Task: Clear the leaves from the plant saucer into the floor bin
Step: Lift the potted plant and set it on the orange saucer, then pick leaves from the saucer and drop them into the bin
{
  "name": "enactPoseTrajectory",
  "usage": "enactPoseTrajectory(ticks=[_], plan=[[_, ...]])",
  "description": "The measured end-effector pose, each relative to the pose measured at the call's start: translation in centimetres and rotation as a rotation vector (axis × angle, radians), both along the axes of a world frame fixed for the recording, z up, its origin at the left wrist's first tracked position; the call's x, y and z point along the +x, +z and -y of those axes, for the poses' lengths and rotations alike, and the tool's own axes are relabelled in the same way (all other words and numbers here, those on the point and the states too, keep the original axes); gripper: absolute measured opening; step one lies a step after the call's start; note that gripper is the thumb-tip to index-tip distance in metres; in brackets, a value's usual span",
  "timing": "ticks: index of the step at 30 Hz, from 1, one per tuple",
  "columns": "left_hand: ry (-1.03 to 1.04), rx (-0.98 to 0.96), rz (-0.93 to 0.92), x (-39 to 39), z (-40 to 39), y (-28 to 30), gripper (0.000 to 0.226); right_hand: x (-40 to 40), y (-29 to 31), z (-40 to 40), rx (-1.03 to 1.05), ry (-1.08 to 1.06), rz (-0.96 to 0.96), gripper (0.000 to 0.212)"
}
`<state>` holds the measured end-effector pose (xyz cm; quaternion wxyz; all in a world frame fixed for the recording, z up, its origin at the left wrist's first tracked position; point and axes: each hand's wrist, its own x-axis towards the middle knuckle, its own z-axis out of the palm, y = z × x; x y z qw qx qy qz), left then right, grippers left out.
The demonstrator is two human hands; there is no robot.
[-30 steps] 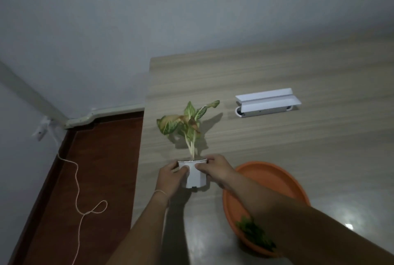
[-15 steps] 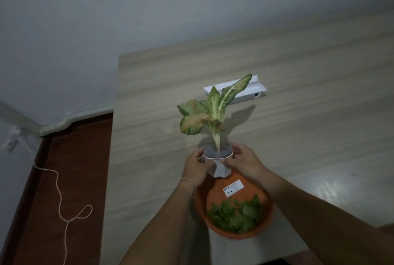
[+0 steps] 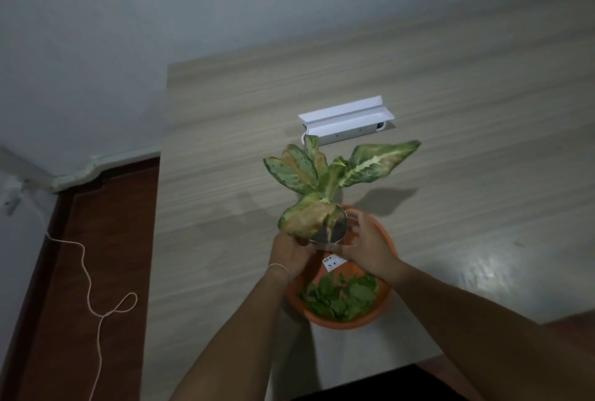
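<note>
Gripping small white potted plant (image 3: 328,207) with left hand (image 3: 291,252) and right hand (image 3: 367,247) (both clasped round pot), above round orange plastic saucer (image 3: 383,310), loose green leaves (image 3: 341,297) inside.

White tray (image 3: 346,118) on table (image 3: 483,110); cord (image 3: 93,288) on floor (image 3: 64,320).

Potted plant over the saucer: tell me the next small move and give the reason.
Probably lower the potted plant into the bare far half of the orange saucer and let go. Both hands, left and right, hold the pot over that half, while the loose leaves are heaped in the near half, so the pot should land clear of them. No floor bin is in view.
</note>
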<state>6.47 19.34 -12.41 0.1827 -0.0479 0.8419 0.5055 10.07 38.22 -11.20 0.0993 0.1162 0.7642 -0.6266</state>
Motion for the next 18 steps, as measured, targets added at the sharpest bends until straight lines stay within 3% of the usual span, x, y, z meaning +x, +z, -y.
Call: enactPoseTrajectory(ticks=[2, 6, 9, 13, 18], plan=[[0.005, 0.019, -0.006, 0.3, -0.1, 0.0, 0.057, -0.1, -0.3, 0.0, 0.027, 0.003, 0.019, 0.082], [-0.122, -0.116, -0.132, 0.7, -0.3, 0.5, 0.035, -0.1, -1.2, -0.1, 0.170, 0.016, 0.063, 0.087], [-0.189, -0.241, -0.065, 1.5, 0.9, 0.1, 0.043, 0.5, -2.6, -1.3, 0.385, 0.108, 0.055, 0.083], [-0.541, -0.303, 0.006, 2.6, 1.8, -0.3, 0.054, 2.3, -2.0, -2.6, 0.583, 0.385, 0.057, 0.071], [-0.835, -0.558, -0.037, 2.8, 1.4, -0.5, 0.056, 3.2, -2.5, -3.5, 0.718, 0.591, 0.108, 0.071]])
